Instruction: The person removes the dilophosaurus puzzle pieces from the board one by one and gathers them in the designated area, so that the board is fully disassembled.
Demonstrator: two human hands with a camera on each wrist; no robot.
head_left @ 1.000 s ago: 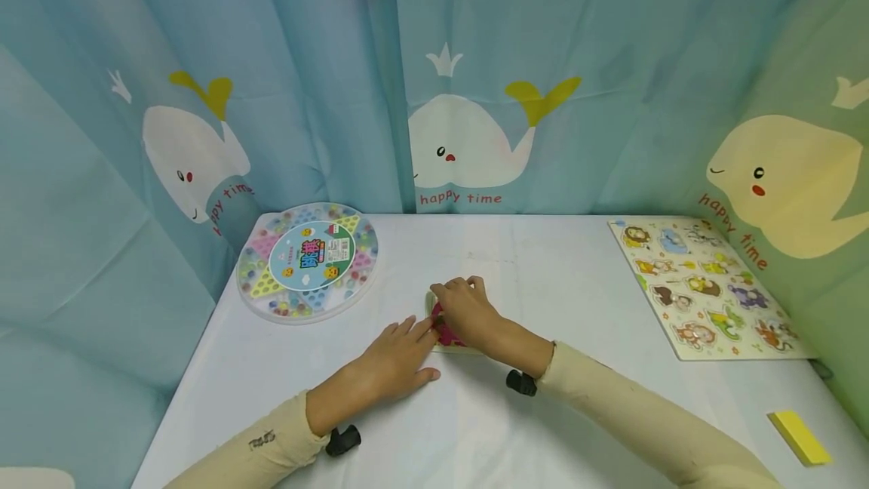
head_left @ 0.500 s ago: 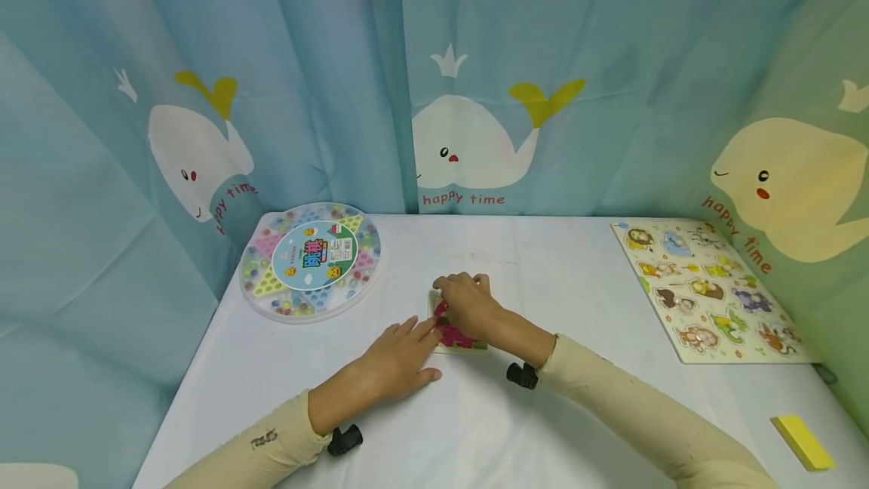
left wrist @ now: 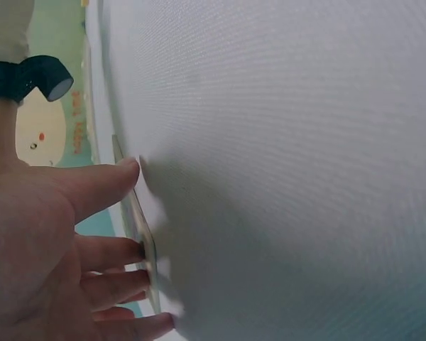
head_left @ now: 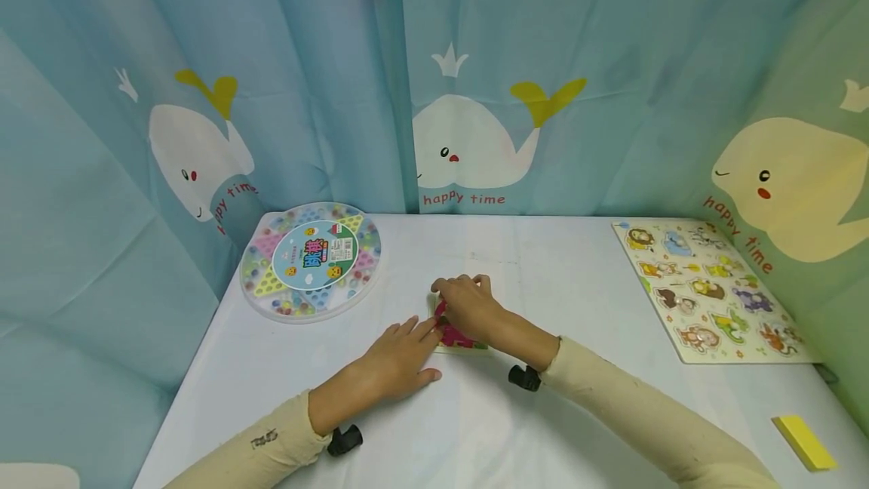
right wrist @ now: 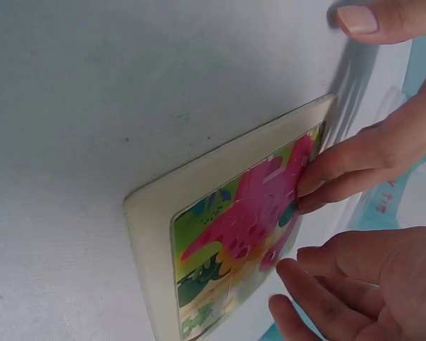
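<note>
A small jigsaw puzzle [right wrist: 259, 206] with a pink dinosaur picture lies in a cream frame [right wrist: 153, 220] on the white table. My left hand [head_left: 397, 361] rests flat beside it, straight fingertips on its left side. The left wrist view shows that board edge-on, with the left hand's fingers [left wrist: 113, 288] along it. Over the puzzle's far right part bends my right hand [head_left: 473, 313], hiding much of the picture in the head view. Seen from the right wrist, its loosely bent fingertips [right wrist: 289, 270] are right at the picture's edge, and no loose piece shows between them.
A round Chinese checkers set [head_left: 308, 262] with coloured marbles lies at the back left. An animal peg puzzle board [head_left: 713, 293] is at the back right. A yellow block [head_left: 804, 442] sits near the right edge. Whale-print curtains [head_left: 326, 81] enclose the table.
My right hand has shifted slightly over the puzzle, and a little more of the pink picture shows beneath it. My left hand has stayed in place.
</note>
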